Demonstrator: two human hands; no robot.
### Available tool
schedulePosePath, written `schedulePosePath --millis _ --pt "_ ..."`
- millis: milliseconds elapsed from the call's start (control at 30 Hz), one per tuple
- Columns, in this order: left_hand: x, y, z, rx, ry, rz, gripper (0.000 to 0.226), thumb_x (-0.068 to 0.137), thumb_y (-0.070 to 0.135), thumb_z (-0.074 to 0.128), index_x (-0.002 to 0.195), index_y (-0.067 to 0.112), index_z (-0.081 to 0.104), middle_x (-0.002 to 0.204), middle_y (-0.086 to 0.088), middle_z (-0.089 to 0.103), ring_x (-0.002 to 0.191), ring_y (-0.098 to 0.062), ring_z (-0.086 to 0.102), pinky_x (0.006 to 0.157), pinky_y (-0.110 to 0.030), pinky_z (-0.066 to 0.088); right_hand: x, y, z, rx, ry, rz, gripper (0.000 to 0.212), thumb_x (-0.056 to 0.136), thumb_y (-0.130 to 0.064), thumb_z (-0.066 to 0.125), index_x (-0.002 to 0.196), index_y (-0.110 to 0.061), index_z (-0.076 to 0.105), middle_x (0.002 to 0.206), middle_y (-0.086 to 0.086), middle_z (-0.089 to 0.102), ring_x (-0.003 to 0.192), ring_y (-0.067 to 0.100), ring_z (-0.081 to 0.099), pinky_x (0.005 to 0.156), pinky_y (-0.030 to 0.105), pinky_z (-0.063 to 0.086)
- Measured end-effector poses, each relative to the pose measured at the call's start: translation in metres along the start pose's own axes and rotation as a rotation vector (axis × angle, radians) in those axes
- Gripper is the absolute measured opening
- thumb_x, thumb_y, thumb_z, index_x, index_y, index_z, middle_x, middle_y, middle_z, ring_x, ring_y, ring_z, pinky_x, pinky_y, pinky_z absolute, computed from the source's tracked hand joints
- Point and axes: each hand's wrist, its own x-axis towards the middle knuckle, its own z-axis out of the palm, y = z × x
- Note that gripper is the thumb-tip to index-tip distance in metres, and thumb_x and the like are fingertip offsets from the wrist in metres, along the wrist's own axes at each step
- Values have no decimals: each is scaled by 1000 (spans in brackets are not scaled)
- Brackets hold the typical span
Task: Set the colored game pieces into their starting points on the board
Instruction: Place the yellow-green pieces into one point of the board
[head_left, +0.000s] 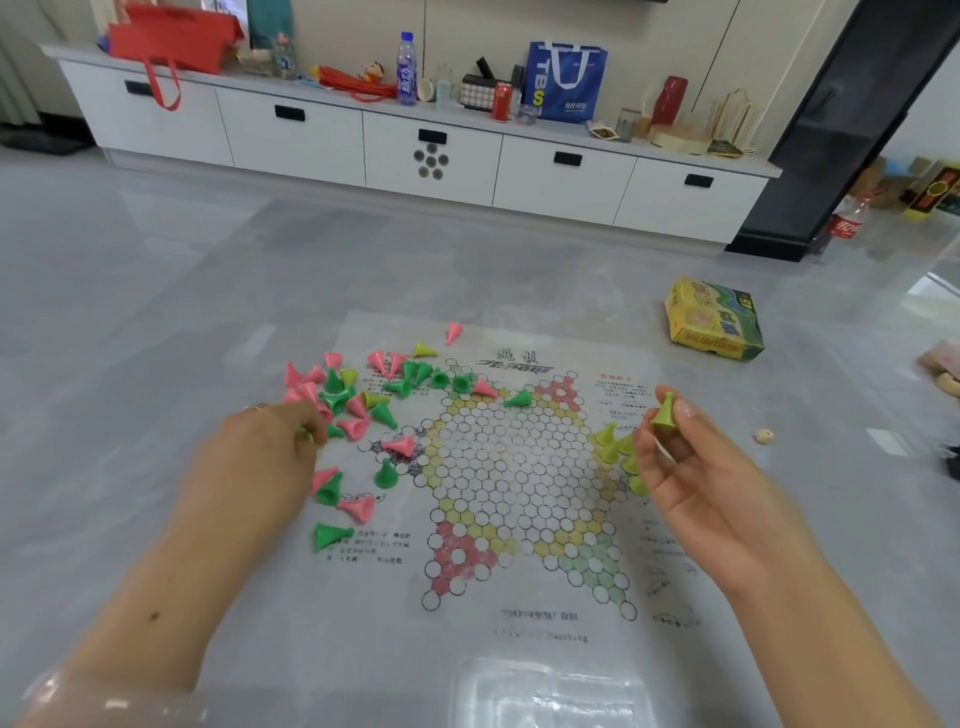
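Yellow-green plastic up in the right hand (691, 457), folks: one cone-shaped piece (664, 414) pinched upright between thumb and fingertips, held just above the board's three o'clock point. Right below it, a small cluster of yellow-green pieces (618, 452) already stands in that three o'clock corner, partly hidden behind the hand. The paper board (519, 467), a star of printed circles, lies flat on the grey floor (156, 291). Over at nine to eleven o'clock it's a jumble: a loose heap of pink and green pieces (353, 400) spills across the sheet's edge, most tipped on their sides, with a few yellow-green ones mixed in. The left hand (260, 457) is down in that heap, fingers curled on something yellow-green at the tips, though what exactly I cannot tell. One green piece (519, 398) lies tipped near twelve o'clock. Out past the sheet at two o'clock sits the yellow game box (714, 327), and a small die (764, 436) rests at three o'clock.
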Motion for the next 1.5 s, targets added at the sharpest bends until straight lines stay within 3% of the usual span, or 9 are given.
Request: schedulePosePath --millis 133,233,400,600,833,1133,1233,1367,1500 --pt "2 -6 2 -11 -21 -16 31 85 -4 39 79 14 63 94 -14 57 76 -23 42 68 -27 30 0 2 0 -81 -47 -18 16 84 -12 52 93 -12 65 69 -1 63 62 8 63 57 15 53" --pt "0 -8 4 -25 -50 -48 30 90 2 35 96 10 64 105 -15 55 84 -25 45 73 -28 32 0 3 0 -132 -80 -30 23 88 -11 47 101 -15 66 67 -3 63 63 7 62 57 16 53" --pt "-4 -5 0 -33 -4 -33 21 92 23 40 98 12 57 93 -10 56 84 -29 51 70 -32 38 1 4 -1 -166 -94 -31 23 90 -10 46 100 -15 67 66 -3 63 62 7 62 56 17 53" --pt "-8 10 24 129 -42 102 33 91 35 44 122 24 46 116 0 50 95 -19 54 75 -30 47 2 7 -3 -204 -118 -35 22 84 -13 51 100 -14 66 67 -4 63 62 7 62 57 17 53" --pt "0 17 29 217 -19 88 38 88 52 41 115 26 45 107 2 56 94 -18 57 73 -31 52 3 7 -8 -221 -139 -31 24 83 -13 51 102 -14 65 66 -3 63 62 7 61 57 17 54" --pt "4 16 16 -87 89 39 13 92 23 41 89 11 36 65 -2 50 53 -16 45 47 -29 30 4 7 -12 -245 -122 -18 24 91 -9 44 99 -15 66 66 -3 64 61 8 60 55 17 53" --pt "8 5 7 -135 158 -15 9 90 18 41 97 13 44 78 -8 55 67 -27 48 57 -32 34 5 6 -12 -234 -126 -24 19 81 -16 57 96 -16 68 67 -2 64 60 7 61 53 17 53" --pt "14 -13 11 -52 173 -132 23 89 14 39 107 9 54 103 -17 54 85 -32 48 70 -33 34 5 6 -14 -268 -130 -54 56 38 -35 84 90 -19 74 69 -2 65 63 7 63 55 19 53" --pt "20 -15 18 24 131 -137 26 93 17 36 104 6 57 100 -15 49 81 -31 47 68 -35 35 4 5 -12 -265 -112 -32 37 49 -28 69 85 -19 74 67 -2 64 59 7 62 52 18 52"
